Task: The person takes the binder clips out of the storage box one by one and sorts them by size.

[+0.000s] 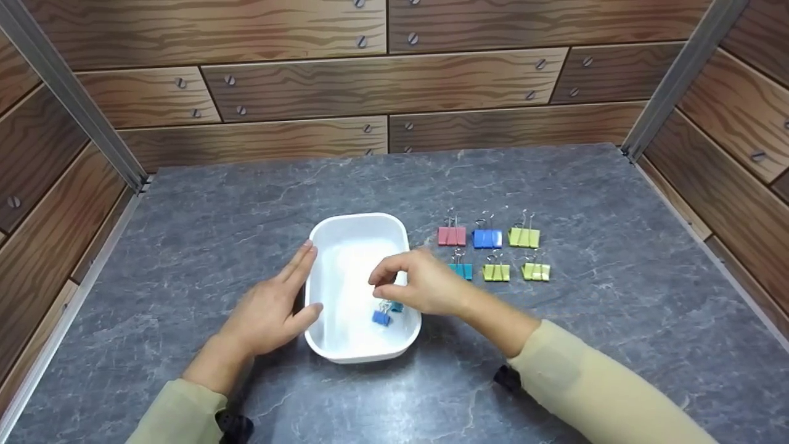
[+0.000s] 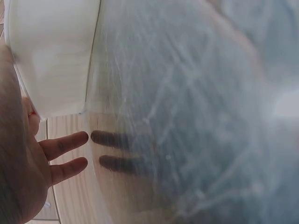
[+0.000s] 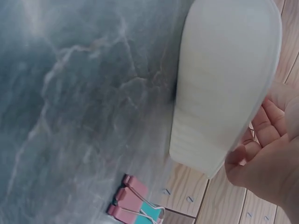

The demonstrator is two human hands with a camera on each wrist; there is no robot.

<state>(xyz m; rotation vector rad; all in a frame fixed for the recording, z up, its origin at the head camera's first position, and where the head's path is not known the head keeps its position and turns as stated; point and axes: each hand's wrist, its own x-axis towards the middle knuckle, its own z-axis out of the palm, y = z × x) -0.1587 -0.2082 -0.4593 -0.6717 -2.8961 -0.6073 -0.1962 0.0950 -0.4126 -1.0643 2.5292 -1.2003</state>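
A white rectangular plastic box (image 1: pixel 357 231) stands on the table. Against its left side rests my left hand (image 1: pixel 265 314), fingers extended, thumb at the rim; the left wrist view shows two straight fingers (image 2: pixel 65 144) below the box wall. My right hand (image 1: pixel 425 283) reaches over the right rim with loosely bent fingers; thumb and index fingertips stand apart and nothing shows between them. Just below that thumb, inside the box, lie a small blue binder clip (image 1: pixel 381 317) and a teal binder clip (image 1: pixel 397 306). In the right wrist view the box wall (image 3: pixel 224 84) partly hides the right fingers.
Right of the box stand two rows of binder clips: pink (image 1: pixel 452 236), blue (image 1: pixel 487 238) and yellow-green (image 1: pixel 524 237) behind; teal (image 1: pixel 461 271) and two yellow-green ones (image 1: pixel 496 272) in front. Wood-patterned panels (image 1: pixel 382 86) enclose the grey marbled table (image 1: pixel 246 203).
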